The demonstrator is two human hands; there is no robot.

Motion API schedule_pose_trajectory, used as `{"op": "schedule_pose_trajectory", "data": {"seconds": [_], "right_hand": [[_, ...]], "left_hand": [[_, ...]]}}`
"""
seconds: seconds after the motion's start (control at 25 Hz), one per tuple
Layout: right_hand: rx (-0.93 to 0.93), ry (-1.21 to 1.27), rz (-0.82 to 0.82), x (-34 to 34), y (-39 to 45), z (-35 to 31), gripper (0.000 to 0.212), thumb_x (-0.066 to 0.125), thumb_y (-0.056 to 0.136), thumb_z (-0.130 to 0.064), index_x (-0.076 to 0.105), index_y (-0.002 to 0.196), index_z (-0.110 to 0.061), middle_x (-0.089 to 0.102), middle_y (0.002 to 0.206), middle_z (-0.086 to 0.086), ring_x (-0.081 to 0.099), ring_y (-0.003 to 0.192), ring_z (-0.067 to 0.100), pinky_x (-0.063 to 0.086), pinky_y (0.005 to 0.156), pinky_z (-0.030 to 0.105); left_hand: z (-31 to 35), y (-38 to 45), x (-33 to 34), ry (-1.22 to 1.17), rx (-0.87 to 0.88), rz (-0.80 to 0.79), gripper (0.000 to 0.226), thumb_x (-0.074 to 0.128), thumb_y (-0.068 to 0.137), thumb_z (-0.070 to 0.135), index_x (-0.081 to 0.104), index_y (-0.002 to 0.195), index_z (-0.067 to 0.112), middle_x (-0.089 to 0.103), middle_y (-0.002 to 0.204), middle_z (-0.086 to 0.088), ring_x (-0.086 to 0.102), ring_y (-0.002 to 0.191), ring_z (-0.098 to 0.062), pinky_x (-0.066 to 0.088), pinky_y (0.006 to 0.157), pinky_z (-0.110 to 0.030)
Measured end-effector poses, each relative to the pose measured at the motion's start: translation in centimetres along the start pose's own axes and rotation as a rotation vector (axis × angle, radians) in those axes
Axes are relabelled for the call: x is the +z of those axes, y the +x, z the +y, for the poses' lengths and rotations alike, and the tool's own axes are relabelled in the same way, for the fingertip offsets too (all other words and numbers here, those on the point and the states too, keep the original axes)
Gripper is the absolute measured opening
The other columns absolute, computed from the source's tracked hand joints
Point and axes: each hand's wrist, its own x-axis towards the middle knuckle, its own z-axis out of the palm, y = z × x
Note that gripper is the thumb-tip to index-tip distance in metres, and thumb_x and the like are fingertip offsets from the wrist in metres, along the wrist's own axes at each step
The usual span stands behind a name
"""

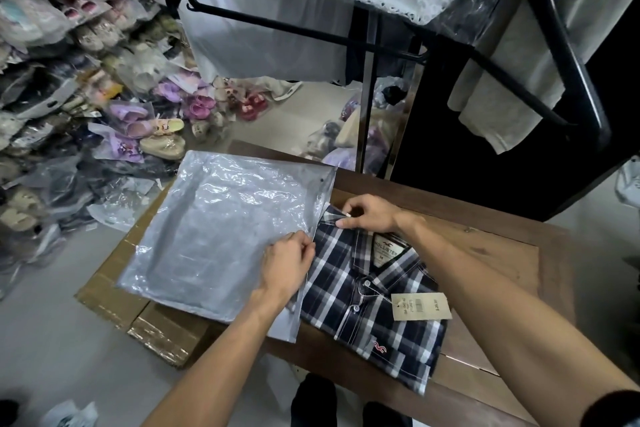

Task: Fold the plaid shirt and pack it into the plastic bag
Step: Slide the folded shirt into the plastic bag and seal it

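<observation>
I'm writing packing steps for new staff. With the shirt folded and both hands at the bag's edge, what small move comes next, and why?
Probably spread the mouth of the plastic bag apart. The left hand and right hand both pinch its edge beside the plaid shirt, which lies folded on the table, apparently wholly outside the bag, so it needs an opening before sliding in.

The person is wearing a dark sleeve [613,407] pushed above the right elbow, leaving both forearms bare, with dark trousers [313,402] below
</observation>
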Motion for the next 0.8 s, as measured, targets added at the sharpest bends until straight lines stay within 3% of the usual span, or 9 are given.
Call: {"op": "schedule_pose_trajectory", "data": {"seconds": [0.08, 0.28, 0.4, 0.52, 0.68, 0.8], "right_hand": [[-0.046, 0.04, 0.075, 0.7, 0.1, -0.1, 0.021, 0.077, 0.085, -0.054, 0.071, 0.091, -0.034, 0.074, 0.101, -0.009, 0.064, 0.096, 0.013, 0.05, 0.095, 0.041], [0.007, -0.238, 0.229, 3.1, 0.2, -1.6, 0.05, 0.068, 0.085, -0.069, 0.07, 0.121, -0.035, 0.075, 0.112, -0.005, 0.067, 0.108, 0.019, 0.043, 0.08, 0.033], [0.049, -0.239, 0.056, 1.0, -0.2, -1.2, 0.062, 0.069, 0.077, -0.077, 0.065, 0.125, -0.038, 0.072, 0.114, -0.009, 0.066, 0.11, 0.016, 0.046, 0.087, 0.033], [0.155, -0.15, -0.139, -2.5, -1.3, 1.8, 0.065, 0.083, 0.068, -0.067, 0.068, 0.118, -0.029, 0.067, 0.114, -0.013, 0.062, 0.112, 0.015, 0.05, 0.096, 0.036], [0.234, -0.033, -0.272, -3.6, -3.5, 5.8, 0.044, 0.091, 0.072, -0.044, 0.075, 0.106, -0.022, 0.075, 0.105, -0.006, 0.071, 0.099, 0.013, 0.055, 0.091, 0.028], [0.158, 0.054, -0.22, -2.1, -4.5, 5.8, 0.018, 0.084, 0.084, -0.034, 0.076, 0.098, -0.027, 0.072, 0.102, -0.012, 0.066, 0.093, 0.002, 0.052, 0.093, 0.027]], "left_hand": [[0.1, 0.0, 0.1, -0.049, 0.007, -0.012, 0.009, 0.065, 0.097, 0.022, 0.071, 0.091, 0.019, 0.071, 0.081, 0.005, 0.066, 0.069, -0.01, 0.057, 0.071, -0.031], [0.5, -0.5, 0.9, -0.114, 0.015, -0.094, 0.006, 0.066, 0.098, 0.017, 0.07, 0.094, 0.017, 0.071, 0.08, 0.005, 0.067, 0.068, -0.005, 0.058, 0.068, -0.023], [0.1, -0.6, 1.3, -0.151, -0.035, -0.096, 0.006, 0.064, 0.099, 0.017, 0.07, 0.097, 0.016, 0.071, 0.079, 0.007, 0.067, 0.064, -0.001, 0.057, 0.064, -0.018], [0.0, -0.7, 1.5, -0.151, -0.055, -0.112, 0.007, 0.063, 0.1, 0.015, 0.07, 0.098, 0.015, 0.07, 0.079, 0.007, 0.065, 0.061, 0.0, 0.055, 0.061, -0.014], [0.0, -1.0, 1.7, -0.195, -0.135, -0.086, 0.008, 0.063, 0.1, 0.013, 0.071, 0.099, 0.014, 0.073, 0.086, 0.005, 0.066, 0.07, 0.002, 0.055, 0.067, -0.009], [0.3, -1.4, 2.1, -0.205, -0.133, -0.104, 0.008, 0.063, 0.1, 0.012, 0.072, 0.1, 0.013, 0.072, 0.086, 0.004, 0.064, 0.072, 0.004, 0.053, 0.069, -0.007]]}}
